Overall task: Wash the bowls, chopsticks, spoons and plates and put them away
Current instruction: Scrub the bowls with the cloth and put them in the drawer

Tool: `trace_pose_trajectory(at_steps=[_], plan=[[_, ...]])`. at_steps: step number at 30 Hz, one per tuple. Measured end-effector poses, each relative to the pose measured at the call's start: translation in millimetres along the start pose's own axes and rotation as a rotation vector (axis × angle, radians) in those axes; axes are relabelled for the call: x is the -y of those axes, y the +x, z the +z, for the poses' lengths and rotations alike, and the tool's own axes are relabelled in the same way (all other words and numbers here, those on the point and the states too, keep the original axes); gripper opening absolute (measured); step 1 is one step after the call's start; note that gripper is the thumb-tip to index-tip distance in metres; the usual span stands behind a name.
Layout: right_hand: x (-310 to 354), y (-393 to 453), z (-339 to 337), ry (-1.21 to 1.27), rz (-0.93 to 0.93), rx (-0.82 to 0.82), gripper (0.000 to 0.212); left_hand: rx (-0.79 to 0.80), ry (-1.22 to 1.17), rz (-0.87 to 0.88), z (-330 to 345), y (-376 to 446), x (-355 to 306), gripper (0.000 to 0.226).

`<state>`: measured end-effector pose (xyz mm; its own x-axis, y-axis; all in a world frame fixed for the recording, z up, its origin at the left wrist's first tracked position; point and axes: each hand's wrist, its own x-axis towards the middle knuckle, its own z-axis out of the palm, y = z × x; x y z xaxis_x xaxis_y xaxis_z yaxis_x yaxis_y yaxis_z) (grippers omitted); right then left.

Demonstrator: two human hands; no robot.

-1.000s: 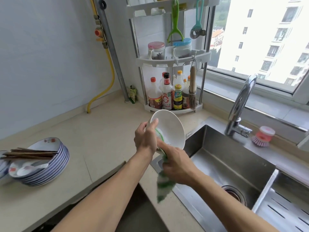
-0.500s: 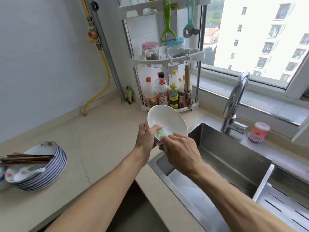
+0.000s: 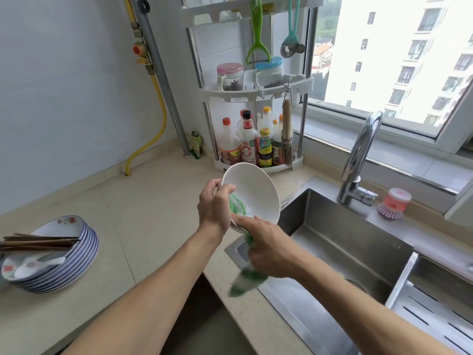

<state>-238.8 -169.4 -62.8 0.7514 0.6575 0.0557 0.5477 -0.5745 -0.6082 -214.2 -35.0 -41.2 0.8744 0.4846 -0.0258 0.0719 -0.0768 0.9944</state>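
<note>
white bowl [image 3: 252, 192]: tilted, over sink [image 3: 340, 254] left rim | left hand [image 3: 213, 206]: fingers curled on bowl edge | right hand [image 3: 271, 248]: grips green cloth [image 3: 247, 276] against bowl | plate stack [image 3: 58, 260], chopsticks [image 3: 38, 242], spoon [image 3: 38, 265]: counter, well left of sink

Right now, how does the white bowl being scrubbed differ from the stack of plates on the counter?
The white bowl is plain, while the plates have blue rims and red patterns. The bowl is held tilted at the sink's edge by the left hand, while the plates lie flat on the counter. A green cloth in the right hand wipes the bowl; the plates carry chopsticks and a spoon. Both are round dishes.
</note>
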Motion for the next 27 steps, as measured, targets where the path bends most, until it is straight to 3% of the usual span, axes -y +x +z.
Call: trace_pose_trajectory(at_steps=[2,5,7,9,11,13,15,19,21,24,27], plan=[[-9.9,-5.9,-4.8,-0.107,-0.065,0.013,0.082,0.038,0.026,-0.007,-4.9,3.5,3.8,0.020],[-37.2,-0.1,-10.2,-0.488,-0.045,-0.025,0.084,0.070,0.049,0.010,-4.3,0.6,4.3,0.027],[-22.6,5.1,-3.0,-0.380,0.001,-0.060,0.079,-0.002,0.025,0.024,1.5,-2.2,2.4,0.035],[-3.0,5.0,3.2,-0.119,0.036,-0.031,0.076,-0.054,0.015,0.019,2.4,-0.5,3.5,0.034],[-7.3,-2.2,2.0,-0.045,-0.013,0.034,0.081,0.029,0.066,-0.031,-3.2,5.6,3.6,0.030],[-32.5,-8.4,-7.8,-0.269,-0.143,0.022,0.079,0.221,0.142,-0.102,-13.1,13.2,-0.6,0.036],[-56.4,-8.3,-15.9,-0.562,-0.278,-0.084,0.067,0.367,0.180,-0.183,-19.7,20.3,-5.8,0.048],[-56.4,-5.3,-19.7,-0.697,-0.361,-0.213,0.026,0.436,0.011,-0.351,-21.7,22.4,-5.7,0.061],[-45.3,-1.1,-20.5,-0.673,-0.326,-0.315,0.011,0.389,-0.166,-0.324,-13.9,10.8,5.1,0.051],[-19.6,9.1,-8.1,-0.468,-0.203,-0.473,0.025,0.214,-0.319,-0.265,10.4,-9.3,15.3,0.038],[-13.1,6.0,5.1,-0.211,-0.176,-0.383,0.045,0.021,-0.255,-0.190,16.9,-11.0,4.1,0.014]])
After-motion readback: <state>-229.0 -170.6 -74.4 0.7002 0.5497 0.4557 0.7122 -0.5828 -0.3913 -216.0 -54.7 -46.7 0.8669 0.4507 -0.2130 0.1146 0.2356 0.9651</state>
